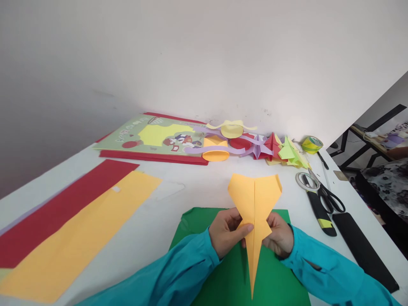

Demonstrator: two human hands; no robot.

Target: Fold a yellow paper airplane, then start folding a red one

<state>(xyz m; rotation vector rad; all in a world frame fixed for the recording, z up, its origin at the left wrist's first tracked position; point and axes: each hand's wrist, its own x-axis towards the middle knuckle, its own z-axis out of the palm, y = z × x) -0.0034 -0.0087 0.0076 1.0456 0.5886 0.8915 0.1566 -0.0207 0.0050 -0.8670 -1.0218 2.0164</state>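
Looking down from the head camera, you have a folded orange paper (255, 199) raised between both hands, just above a green sheet (223, 280) that lies flat on the white table (178, 187). Its wide, winged end points away from you and its long thin tip points back toward your chest.

Your left hand (226, 233) pinches the narrow waist of the paper, thumb on the front and fingers curled close behind. Your right hand (280, 236) grips the same waist from the other side; its fingertips are mostly hidden behind the fold, but they look closed on it.

Judge this paper as very light and thin, stiff only along its creases. The waist, where the layers stack, seems the safest place to hold. The slim tip and the outer corners would likely bend or crumple under pressure, so a light pinch should do.

Off to your left lie a red strip (63, 208) and an orange strip (79, 238), edges touching. Farther back sit a booklet (153, 138) and a heap of paper shapes (255, 146). To your right are a tape roll (311, 144), scissors (321, 199) and a black case (363, 250).
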